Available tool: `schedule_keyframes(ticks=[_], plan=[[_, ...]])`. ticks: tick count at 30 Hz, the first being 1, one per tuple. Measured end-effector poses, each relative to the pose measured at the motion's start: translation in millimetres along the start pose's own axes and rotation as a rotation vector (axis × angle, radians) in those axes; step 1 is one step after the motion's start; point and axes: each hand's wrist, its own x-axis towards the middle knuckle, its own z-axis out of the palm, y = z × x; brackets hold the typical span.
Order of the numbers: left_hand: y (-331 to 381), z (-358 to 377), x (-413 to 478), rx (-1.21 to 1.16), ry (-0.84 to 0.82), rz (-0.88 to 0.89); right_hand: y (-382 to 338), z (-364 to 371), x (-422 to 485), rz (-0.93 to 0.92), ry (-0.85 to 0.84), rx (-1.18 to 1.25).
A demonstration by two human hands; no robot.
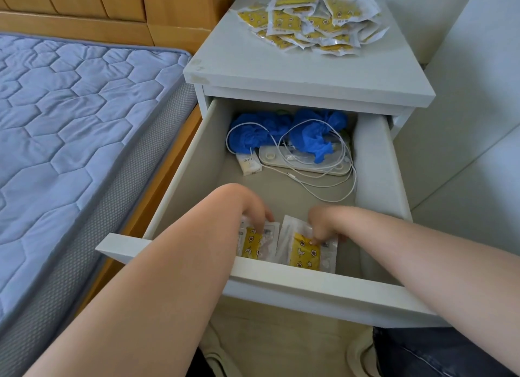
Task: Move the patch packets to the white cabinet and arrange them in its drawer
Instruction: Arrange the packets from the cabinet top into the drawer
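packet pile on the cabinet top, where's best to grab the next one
Pinch the pale border of a top packet, coming from above on the near side; the pile lies flat and overlapped, so a thin loose edge likely lifts easiest.

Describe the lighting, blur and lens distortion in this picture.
Head view: soft even daylight, no glare; mild shade at the back of the drawer under the cabinet top; right hand motion-blurred, left hand sharper; wide-angle stretch toward the corners; print on the packet pile unreadable.
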Motion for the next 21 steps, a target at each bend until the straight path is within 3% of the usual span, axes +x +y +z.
schedule_keyframes(ticks=[5, 13, 21], plan=[[1.3, -1.9, -3.1, 0.017, 0.038, -0.023, -0.2, 5.6, 13.2, -0.172, 0.169, 0.111], [7.0, 2.1, -1.5, 0.029, -0.026, -0.013, 0.0, 15.1, 19.4, -0.285, 0.236, 0.191], [5.8, 2.8, -2.5, 0.086, 0.000, -0.063, 1.2, 9.8, 20.8, -0.218, 0.241, 0.219]])
